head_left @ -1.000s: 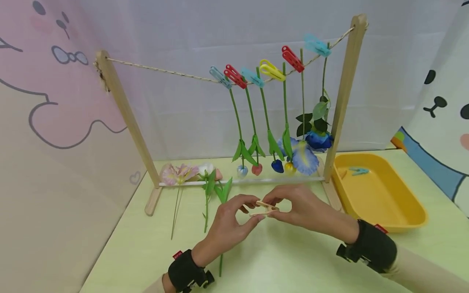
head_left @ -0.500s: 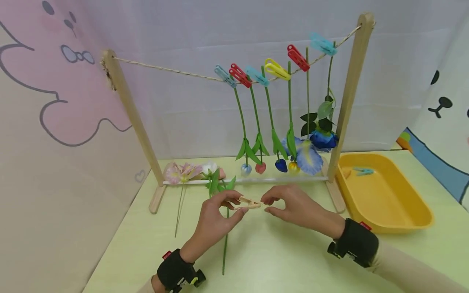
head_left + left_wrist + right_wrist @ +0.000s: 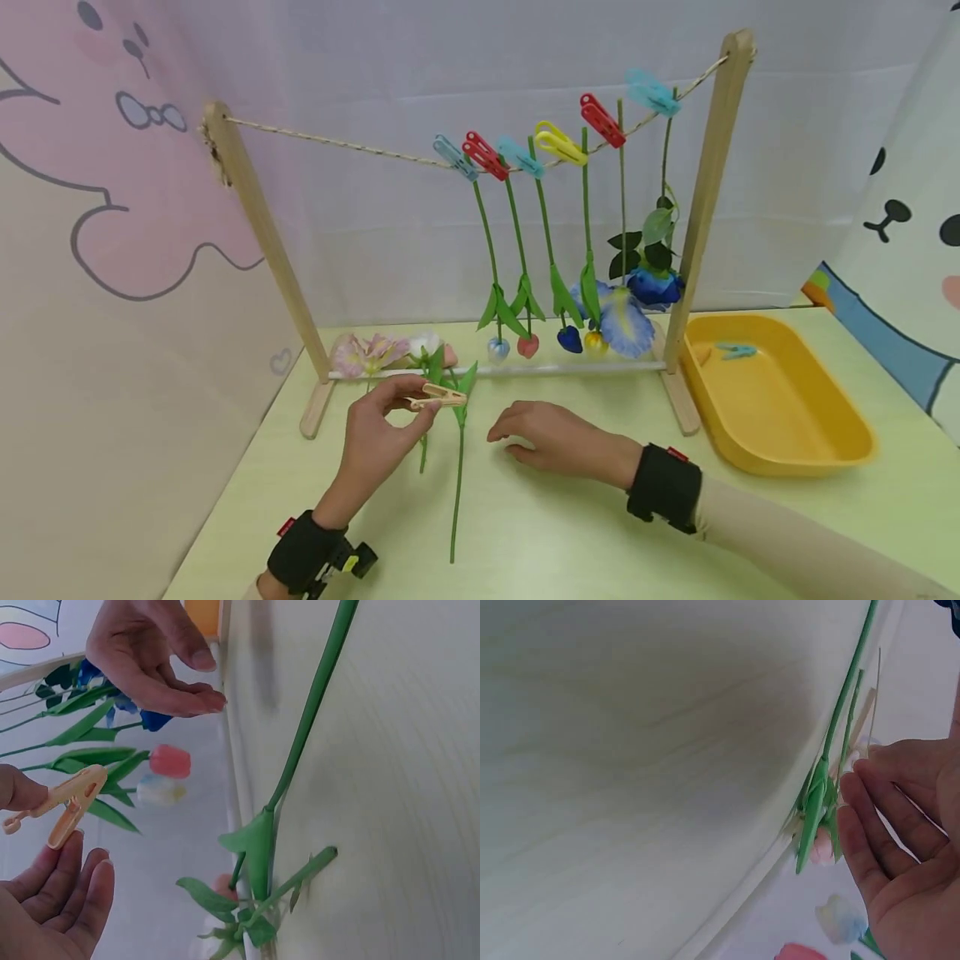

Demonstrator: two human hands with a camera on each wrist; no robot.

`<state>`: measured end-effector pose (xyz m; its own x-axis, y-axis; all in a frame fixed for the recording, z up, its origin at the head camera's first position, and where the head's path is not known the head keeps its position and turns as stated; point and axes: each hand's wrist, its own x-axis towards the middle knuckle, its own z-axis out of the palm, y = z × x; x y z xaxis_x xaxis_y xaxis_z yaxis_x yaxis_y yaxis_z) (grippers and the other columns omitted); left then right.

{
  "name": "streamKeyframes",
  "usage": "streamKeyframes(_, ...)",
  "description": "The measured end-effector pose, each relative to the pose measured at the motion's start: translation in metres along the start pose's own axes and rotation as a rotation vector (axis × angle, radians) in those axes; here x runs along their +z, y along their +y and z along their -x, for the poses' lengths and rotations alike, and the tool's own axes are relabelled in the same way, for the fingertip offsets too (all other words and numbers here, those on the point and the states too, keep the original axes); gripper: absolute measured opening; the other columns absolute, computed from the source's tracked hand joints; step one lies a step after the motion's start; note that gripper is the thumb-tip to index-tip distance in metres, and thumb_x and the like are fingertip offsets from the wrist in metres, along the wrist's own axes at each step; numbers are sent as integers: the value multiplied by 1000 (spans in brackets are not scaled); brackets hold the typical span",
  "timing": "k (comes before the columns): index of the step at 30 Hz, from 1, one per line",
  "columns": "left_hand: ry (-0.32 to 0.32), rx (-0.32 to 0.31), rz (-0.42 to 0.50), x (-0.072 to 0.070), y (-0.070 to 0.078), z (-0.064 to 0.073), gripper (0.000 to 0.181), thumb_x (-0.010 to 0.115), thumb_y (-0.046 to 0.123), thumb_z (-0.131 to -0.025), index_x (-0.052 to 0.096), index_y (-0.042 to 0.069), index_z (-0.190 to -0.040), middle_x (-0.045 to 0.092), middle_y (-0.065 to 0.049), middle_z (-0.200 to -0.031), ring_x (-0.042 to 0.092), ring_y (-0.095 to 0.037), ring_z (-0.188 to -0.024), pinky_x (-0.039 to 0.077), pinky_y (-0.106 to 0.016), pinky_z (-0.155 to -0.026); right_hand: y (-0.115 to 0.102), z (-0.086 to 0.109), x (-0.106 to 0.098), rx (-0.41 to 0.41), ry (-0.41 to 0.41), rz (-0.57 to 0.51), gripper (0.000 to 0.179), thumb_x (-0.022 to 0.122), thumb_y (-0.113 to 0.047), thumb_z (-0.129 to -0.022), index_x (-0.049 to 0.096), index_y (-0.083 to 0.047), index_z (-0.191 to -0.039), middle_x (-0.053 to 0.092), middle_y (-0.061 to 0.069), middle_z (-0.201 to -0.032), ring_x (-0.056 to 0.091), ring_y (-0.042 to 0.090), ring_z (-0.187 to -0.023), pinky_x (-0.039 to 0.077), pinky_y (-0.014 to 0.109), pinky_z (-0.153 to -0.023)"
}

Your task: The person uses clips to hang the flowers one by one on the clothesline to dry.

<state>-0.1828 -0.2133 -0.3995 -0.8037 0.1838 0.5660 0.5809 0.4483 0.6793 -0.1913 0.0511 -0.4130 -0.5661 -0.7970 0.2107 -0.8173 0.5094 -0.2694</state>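
Between thumb and fingers, my left hand (image 3: 380,427) pinches a beige clothespin (image 3: 442,396); the left wrist view shows this clothespin (image 3: 75,802) with its handle ends between thumb and fingertips. Below and right of it, a pink tulip with a green stem (image 3: 457,483) lies on the table. My right hand (image 3: 562,439) hovers right of that stem, fingers loosely bent and holding nothing; the right wrist view shows its palm (image 3: 907,877) bare. A white flower (image 3: 425,343) and a pale pink flower (image 3: 367,356) lie further left, their stems partly behind my left hand.
A rope (image 3: 337,147) spans two wooden posts (image 3: 708,200). Coloured clothespins (image 3: 561,143) hold several flowers upside down along its right half. A white rod (image 3: 495,370) joins the posts low down. At right stands a yellow tray (image 3: 787,408) with a blue clothespin (image 3: 735,351) inside.
Both hands held the beige clothespin at first. My right hand let go of it and moved lower left. My left hand carried the clothespin left, over the lying flowers.
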Motion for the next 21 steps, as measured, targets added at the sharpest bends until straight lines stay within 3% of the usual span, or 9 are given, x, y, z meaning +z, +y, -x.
streamKeyframes(8, 88, -27, -89, -25, -13, 1, 27, 79, 8, -80, 72, 5, -105, 73, -8, -96, 66, -14, -78, 53, -17, -71, -7, -27, 19, -153, 31, 63, 24, 68, 2, -86, 75, -13, -103, 72, -3, -104, 61, 13, -103, 54, 27, -87)
streamKeyframes(11, 109, -50, -129, -33, -4, 2, 26, 79, 3, -79, 72, 0, -104, 72, -13, -95, 66, -18, -76, 54, -21, -70, -6, -34, 27, -193, 41, 71, 31, 64, 7, -85, 75, -13, -106, 71, -3, -107, 60, 13, -104, 53, 26, -88)
streamKeyframes(15, 125, -84, -144, -41, 12, 2, 26, 78, -4, -78, 70, -7, -103, 71, -18, -95, 65, -21, -74, 53, -16, -70, -5, -42, 36, -229, 39, 122, 33, 64, 8, -84, 75, -15, -106, 71, -4, -108, 60, 13, -104, 53, 26, -87)
streamKeyframes(21, 135, -104, -117, -47, 7, 3, 25, 78, -3, -79, 70, -7, -102, 70, -19, -96, 64, -16, -73, 50, -8, -70, -6, -46, 41, -257, 14, 190, 23, 67, 1, -88, 76, -17, -99, 71, -6, -103, 60, 13, -101, 53, 26, -86)
